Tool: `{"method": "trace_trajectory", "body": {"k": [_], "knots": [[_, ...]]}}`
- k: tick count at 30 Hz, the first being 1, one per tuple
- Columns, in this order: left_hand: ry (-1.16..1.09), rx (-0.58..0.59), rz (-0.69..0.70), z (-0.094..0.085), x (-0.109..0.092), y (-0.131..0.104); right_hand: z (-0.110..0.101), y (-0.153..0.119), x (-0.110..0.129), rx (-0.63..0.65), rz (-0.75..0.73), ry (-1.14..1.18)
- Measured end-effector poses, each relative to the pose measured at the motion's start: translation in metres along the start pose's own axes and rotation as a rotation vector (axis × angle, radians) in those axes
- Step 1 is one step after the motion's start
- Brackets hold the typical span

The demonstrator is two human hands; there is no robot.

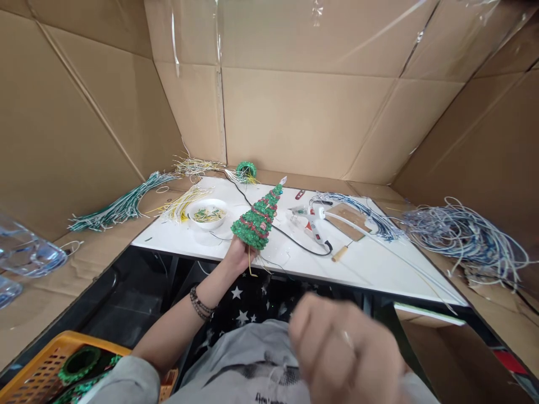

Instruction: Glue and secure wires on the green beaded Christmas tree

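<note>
My left hand [241, 253] is closed around the base of a small green Christmas tree [256, 221] that leans to the right. The tree has a bumpy, glittering surface, red garlands and a clear tip; yellow wire ends [251, 266] hang below it. Close to the camera, my right hand [347, 350] is slightly blurred, with its fingers curled in and a ring on one. Whatever it may hold is hidden. Just left of the tree stands a white bowl [225, 209] with wire scraps in it. To the right lies a glue gun [315, 229] with a dark cord.
A wooden-handled tool [339, 253] and a small red object [300, 194] lie on the white table [370, 269]. Wire bundles flank it: green [120, 205] left, blue-white [467, 235] right. Cardboard walls [295, 123] enclose the space. An orange basket [42, 365] stands lower left, an open box [455, 353] lower right.
</note>
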State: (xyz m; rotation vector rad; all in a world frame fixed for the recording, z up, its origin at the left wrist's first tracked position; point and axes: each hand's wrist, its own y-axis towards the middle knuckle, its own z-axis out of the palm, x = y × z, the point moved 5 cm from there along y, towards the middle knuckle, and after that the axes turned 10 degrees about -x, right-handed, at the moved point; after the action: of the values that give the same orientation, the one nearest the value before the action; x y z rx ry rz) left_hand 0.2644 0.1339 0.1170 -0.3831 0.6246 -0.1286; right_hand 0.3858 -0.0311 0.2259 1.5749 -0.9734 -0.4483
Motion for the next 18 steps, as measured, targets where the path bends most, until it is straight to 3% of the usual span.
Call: {"method": "trace_trajectory", "body": {"k": [1,3,7,10,12,15,18], "knots": [[0.004,0.005,0.002,0.0,0.0,0.0,-0.017,0.01,-0.004,-0.174,0.057,-0.039],[0.013,0.03,0.01,0.002,0.001,-0.001,-0.044,0.015,-0.018,-0.38,0.244,-0.265],[0.069,0.137,0.044,0.01,0.0,-0.005,-0.091,-0.019,-0.043,-0.577,0.6,-0.955],[0.063,0.133,0.068,0.01,0.0,-0.006,-0.119,-0.061,-0.044,-0.606,0.781,-1.491],[0.054,0.11,0.064,0.008,0.0,-0.006,-0.136,-0.087,-0.04,-0.627,0.935,-1.688],[0.048,0.106,0.049,0.007,0.002,-0.006,-0.156,-0.107,-0.043,-0.512,1.22,-1.721],[0.034,0.107,0.054,0.009,0.001,-0.006,-0.17,-0.105,-0.056,-0.359,1.413,-1.581]]}}
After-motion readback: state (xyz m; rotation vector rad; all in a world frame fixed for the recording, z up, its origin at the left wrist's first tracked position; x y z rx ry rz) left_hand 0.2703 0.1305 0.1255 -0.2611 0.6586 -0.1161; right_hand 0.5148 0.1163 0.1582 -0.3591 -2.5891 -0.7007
